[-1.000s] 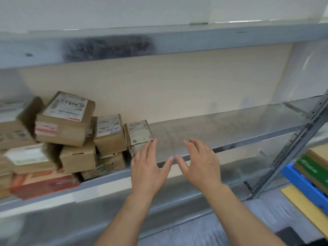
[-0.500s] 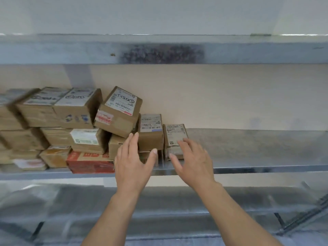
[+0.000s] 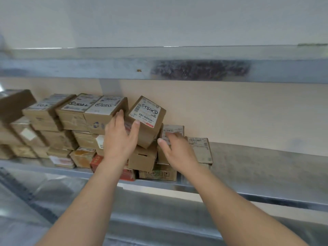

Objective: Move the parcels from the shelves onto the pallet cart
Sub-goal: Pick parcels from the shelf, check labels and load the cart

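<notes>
Reaching into the rack, we have both bare arms stretched toward the parcels (image 3: 76,118) piled on the metal shelf (image 3: 266,166). Our left grip (image 3: 120,141) clasps the tilted parcel (image 3: 148,119), the one with a white label and handwritten marks on its upper face. The thumb presses on its front face near the lower left corner, and the fingers (image 3: 121,114) run up its left side, into the gap between it and the neighbouring parcel of the top row. That parcel sits cocked on one edge on top of a plain brown box (image 3: 142,158) with a slot in its front.

Our right grip (image 3: 179,151) holds nothing. Its fingers lie fairly straight and blurred over the top of a small parcel (image 3: 173,128) just right of the tilted one, and its thumb is spread out to the left. We cannot tell whether the fingertips touch that label. Another labelled parcel (image 3: 200,150) stands just beside it on the right, last in the row.

Left of our arms the cardboard is stacked about three layers high, with a red box (image 3: 96,161) at the bottom front. An upper shelf (image 3: 106,68) crosses above, with a dark smudge on its front edge.
</notes>
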Motion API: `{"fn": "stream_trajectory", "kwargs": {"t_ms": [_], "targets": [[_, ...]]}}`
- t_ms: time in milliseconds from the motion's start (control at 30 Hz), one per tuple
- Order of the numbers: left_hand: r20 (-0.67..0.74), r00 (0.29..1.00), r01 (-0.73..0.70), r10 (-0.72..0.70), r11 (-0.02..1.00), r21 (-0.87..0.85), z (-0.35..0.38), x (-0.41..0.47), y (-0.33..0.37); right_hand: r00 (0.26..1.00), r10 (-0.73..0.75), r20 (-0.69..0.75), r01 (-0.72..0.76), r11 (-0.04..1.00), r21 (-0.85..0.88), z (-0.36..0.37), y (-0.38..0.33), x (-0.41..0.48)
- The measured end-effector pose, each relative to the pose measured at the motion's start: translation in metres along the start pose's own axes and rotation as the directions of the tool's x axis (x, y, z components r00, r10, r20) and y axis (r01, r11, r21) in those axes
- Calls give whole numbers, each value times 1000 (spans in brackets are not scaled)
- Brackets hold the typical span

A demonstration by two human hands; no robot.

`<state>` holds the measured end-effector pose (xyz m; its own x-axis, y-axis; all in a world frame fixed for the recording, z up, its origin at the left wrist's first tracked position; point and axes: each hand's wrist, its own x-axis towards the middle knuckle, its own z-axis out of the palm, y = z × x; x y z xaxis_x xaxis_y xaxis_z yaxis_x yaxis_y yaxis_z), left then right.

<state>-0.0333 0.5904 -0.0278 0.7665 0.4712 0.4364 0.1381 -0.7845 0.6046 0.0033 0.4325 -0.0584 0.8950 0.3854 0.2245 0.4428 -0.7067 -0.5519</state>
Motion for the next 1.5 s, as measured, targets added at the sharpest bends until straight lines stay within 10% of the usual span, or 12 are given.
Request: {"fn": "stream_trajectory", "kwargs": {"t_ms": [267,467,700,967,1500], "targets": [[92,990,127,-107,960,-248,6,11,-10,998,17,68,-36,954,296,13,-10,28],[139,982,170,-127,913,-370,4,11,-6,996,-27,-83,38,989,145,13,-16,2],[232,958,240,-167,911,-335,20,14,-16,994,-17,-108,18,1000,8,6,-9,-7],[22,988,155,-154,973,-172,21,-4,-6,968,226,-108,-199,956,216,-15,30,36],[178,975,174,-132,954,-245,25,-4,-13,971,237,15,-221,882,415,-22,24,43]]}}
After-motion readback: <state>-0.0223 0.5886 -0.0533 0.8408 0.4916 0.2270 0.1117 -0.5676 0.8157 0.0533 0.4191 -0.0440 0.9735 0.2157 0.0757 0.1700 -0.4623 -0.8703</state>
